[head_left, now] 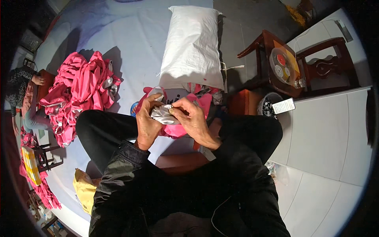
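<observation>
Both of my hands hold a pink fabric piece (173,131) with a silver-grey side, above my lap. A bunched silver part (164,115) of it sits between them. My left hand (147,120) is closed round the left side of this bunch, thumb at the top. Thumb and forefinger of my right hand (194,122) pinch its right edge. Whether anything small is in that pinch, I cannot make out. More pink cloth (202,103) lies just beyond my hands, against the near end of a stuffed white sack (192,47).
A large heap of pink and silver fabric (85,81) lies to the left, near another person's hand (38,80). On the right, a wooden chair (268,59) bears a clear round container (282,67) with coloured discs. A yellow bag (85,189) stands at the lower left.
</observation>
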`<state>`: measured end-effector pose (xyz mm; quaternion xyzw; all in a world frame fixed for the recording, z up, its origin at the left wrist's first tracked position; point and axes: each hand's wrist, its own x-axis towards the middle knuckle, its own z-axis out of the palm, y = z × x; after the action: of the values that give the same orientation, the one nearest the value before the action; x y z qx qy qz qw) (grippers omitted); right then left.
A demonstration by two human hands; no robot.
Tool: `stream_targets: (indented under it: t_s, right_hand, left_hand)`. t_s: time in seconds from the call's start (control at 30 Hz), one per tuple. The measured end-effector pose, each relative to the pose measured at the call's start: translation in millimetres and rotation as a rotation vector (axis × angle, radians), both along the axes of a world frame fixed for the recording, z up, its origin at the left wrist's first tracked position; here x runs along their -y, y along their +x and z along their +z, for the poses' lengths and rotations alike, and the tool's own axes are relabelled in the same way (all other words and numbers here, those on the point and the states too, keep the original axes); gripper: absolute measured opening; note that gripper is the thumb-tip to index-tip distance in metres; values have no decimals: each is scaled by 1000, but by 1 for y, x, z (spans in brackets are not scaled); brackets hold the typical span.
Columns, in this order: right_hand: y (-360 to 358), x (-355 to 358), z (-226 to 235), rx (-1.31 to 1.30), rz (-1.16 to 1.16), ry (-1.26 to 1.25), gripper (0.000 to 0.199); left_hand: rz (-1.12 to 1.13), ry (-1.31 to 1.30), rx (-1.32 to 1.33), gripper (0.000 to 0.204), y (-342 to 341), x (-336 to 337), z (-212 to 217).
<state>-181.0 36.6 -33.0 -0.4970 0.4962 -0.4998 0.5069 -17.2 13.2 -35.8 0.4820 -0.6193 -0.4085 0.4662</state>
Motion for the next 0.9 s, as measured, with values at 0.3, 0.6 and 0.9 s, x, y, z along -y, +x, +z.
stream_targets:
  t_s: [0.3, 0.6, 0.9]
  right_hand:
    - [-1, -4, -3, -131, 20, -109, 13]
    - [-2, -5, 8, -10, 56, -159, 17]
    - [-7, -5, 13, -163, 78, -236, 18]
  left_hand:
    - [-22, -2, -13, 31, 4, -10, -2]
    - [-81, -242, 200, 36, 12, -9, 6]
    - [-87, -293, 123, 39, 7, -9, 14]
